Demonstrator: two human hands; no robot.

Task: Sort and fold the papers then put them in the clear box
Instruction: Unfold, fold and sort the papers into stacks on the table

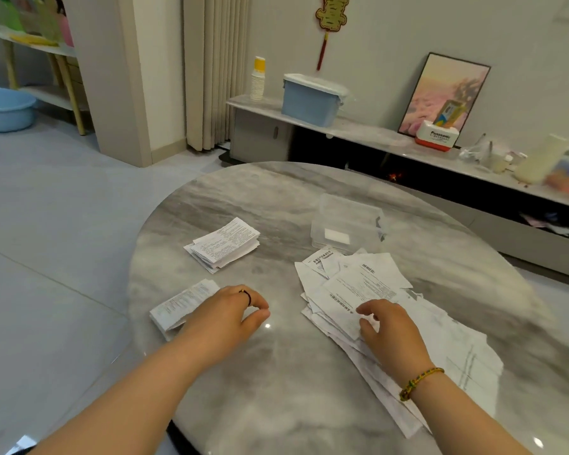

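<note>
- Loose pile (385,290) just nearer than the clear box (349,221), far edge at its near wall; long axis running from box toward near-right tabletop (276,372) edge.
- Right hand (388,330) on pile's near-left part, fingers bent onto top sheet; pinching or just touching: cannot tell.
- Left hand (230,310) well left of box, loosely curled, holding nothing, beside folded slip (181,307).
- Folded stack (224,244) left of box.
- Likely next pick by right hand: already on pile, box straight ahead beyond it.
</note>
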